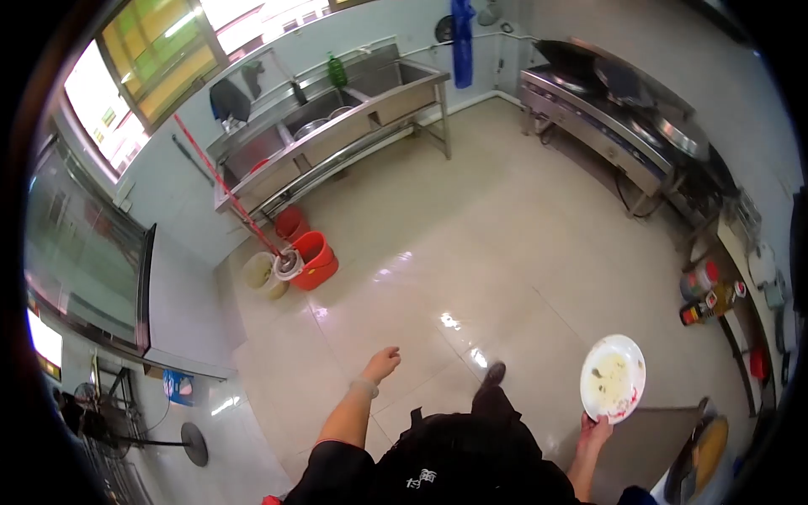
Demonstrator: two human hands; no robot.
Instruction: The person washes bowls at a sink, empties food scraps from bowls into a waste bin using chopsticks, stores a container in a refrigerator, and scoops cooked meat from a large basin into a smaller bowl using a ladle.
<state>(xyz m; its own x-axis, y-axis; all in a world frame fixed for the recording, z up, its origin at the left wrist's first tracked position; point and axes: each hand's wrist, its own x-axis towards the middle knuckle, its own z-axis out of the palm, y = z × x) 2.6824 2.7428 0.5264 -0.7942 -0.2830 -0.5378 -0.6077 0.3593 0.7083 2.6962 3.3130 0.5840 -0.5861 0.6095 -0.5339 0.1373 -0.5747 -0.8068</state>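
1. The white plate (623, 345) is in the lower right of the frame, up off the floor (471, 236). The right hand (597, 427) has it by the near edge, with the fingers clamped on the rim. Only one side is held, so if that grip slips, the plate could drop and break.

2. There are yellowish food bits (613, 380) on the plate and a red smear (621, 412) near the edge. If the plate tips too far, they could slide off and make a mess. I cannot tell how flat it is held.

3. The left hand (383, 362), low in the middle, holds nothing. Its fingers are a bit bent. It is well apart from the plate, so it may be too slow to help with a wobble.

4. The floor looks shiny. I cannot tell if it is wet. If it is, the dark shoe (495, 373) at the bottom middle could skid, and the plate could fall too.

5. A grey flat thing (661, 442) is near the plate in the lower right. A careless swing of the arm could knock the plate on it.
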